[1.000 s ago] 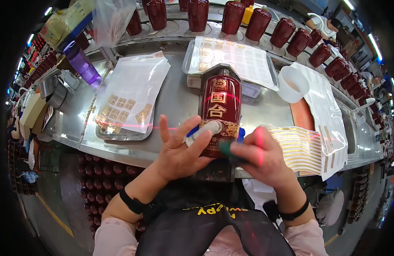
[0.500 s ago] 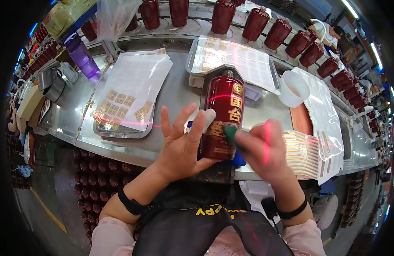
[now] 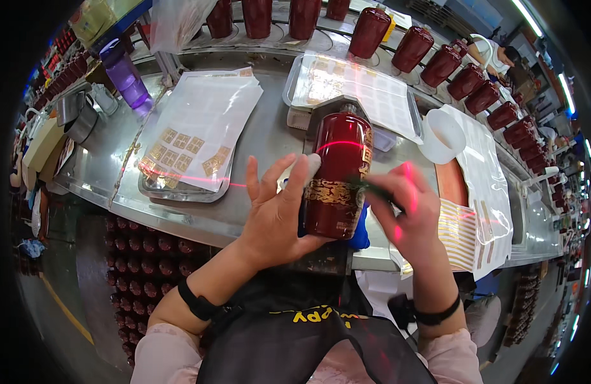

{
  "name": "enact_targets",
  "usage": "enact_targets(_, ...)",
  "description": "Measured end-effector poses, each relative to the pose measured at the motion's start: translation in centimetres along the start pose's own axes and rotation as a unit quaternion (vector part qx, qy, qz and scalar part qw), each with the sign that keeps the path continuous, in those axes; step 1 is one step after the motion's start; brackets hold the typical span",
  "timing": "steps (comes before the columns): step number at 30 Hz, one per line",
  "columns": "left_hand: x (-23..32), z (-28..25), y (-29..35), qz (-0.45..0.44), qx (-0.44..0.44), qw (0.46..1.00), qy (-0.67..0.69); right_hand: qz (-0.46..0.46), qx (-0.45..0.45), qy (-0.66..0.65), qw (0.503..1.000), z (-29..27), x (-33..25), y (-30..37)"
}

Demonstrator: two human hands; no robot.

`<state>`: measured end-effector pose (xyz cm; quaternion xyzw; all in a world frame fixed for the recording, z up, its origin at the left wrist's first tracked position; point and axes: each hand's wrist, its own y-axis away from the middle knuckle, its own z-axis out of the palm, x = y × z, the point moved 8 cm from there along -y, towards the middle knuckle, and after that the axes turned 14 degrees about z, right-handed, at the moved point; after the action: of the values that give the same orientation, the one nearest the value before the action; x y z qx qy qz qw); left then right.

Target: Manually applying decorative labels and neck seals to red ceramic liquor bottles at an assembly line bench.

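Observation:
A dark red glossy bottle [image 3: 340,144] with gold lettering and a gold band lies tilted on a dark cradle [image 3: 321,110], its neck away from me. My left hand [image 3: 270,211] grips its left side near the base between thumb and forefinger, the other fingers spread. A white cover [image 3: 314,164] sits on a fingertip against the glass. My right hand [image 3: 410,211] is closed on a dark green scraper [image 3: 378,191], partly hidden by the fingers and blurred. The scraper's tip is at the bottle's right side, by the gold band; contact is unclear.
Gold decal sheets lie on a tray [image 3: 186,194] at left and another tray [image 3: 289,89] behind the bottle. A white tub [image 3: 442,136] and striped gold sheets [image 3: 457,233] are at right. Red bottles [image 3: 414,48] line the far conveyor. A purple bottle [image 3: 125,77] stands far left.
The red bottle has turned about its length, carrying its gold lettering to the right edge. My right hand has shifted right with the scraper. The conveyor bottles have moved along.

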<state>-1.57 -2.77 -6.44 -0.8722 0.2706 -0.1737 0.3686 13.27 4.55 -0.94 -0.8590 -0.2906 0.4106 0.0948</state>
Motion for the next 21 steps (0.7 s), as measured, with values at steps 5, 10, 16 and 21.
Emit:
enact_targets(5, -1.9, 1.9, 1.8, -0.088, -0.046, 0.994, 0.055, -0.140, -0.212, -0.050, 0.966, 2.4, -4.7, 3.5)
enact_targets(10, -0.6, 0.6, 0.2, -0.061, -0.046, 0.997, 0.010, -0.081, 0.070, 0.142, 0.984, -0.7, -1.6, 1.2)
enact_targets(16, -0.1, 0.0, -0.6, -0.045, -0.088, 0.994, -0.035, -0.056, 0.044, 0.090, 0.993, -0.7, -1.1, 1.8)
enact_targets(21, -1.3, 1.5, 1.2, -0.081, -0.055, 0.994, 0.038, -0.087, -0.229, -0.068, 0.967, 2.0, -3.9, 3.9)
